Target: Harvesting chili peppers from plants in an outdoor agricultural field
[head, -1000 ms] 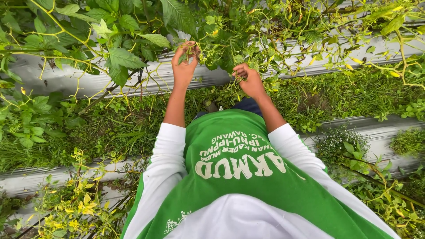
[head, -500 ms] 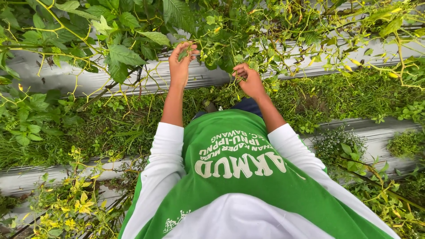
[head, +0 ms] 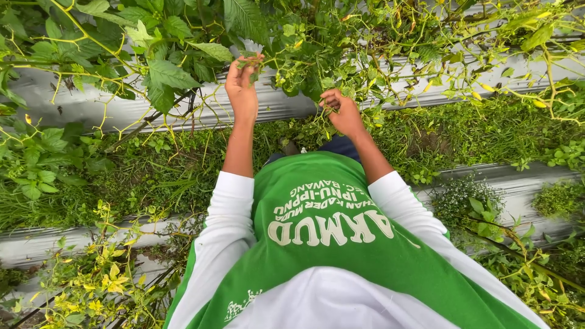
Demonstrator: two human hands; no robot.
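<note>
My left hand point(head: 242, 85) is raised into the leafy vines point(head: 183, 36), its fingertips pinched on a small green sprig at the plant's edge. My right hand point(head: 341, 111) is lower, fingers curled around thin stems and small leaves hanging from the tangled vines point(head: 378, 49). Both arms reach forward out of white sleeves over a green shirt point(head: 329, 231). What exactly lies inside the right hand is hidden by the fingers.
Silver plastic mulch strips point(head: 91, 113) cover the raised beds ahead and behind point(head: 36, 244). A weedy grass furrow point(head: 463, 131) runs between them under my feet. Yellowing vine stems point(head: 97, 286) crowd the lower left.
My left hand has risen slightly and closed its fingertips on the sprig. The right hand stays among the stems, shifted a little.
</note>
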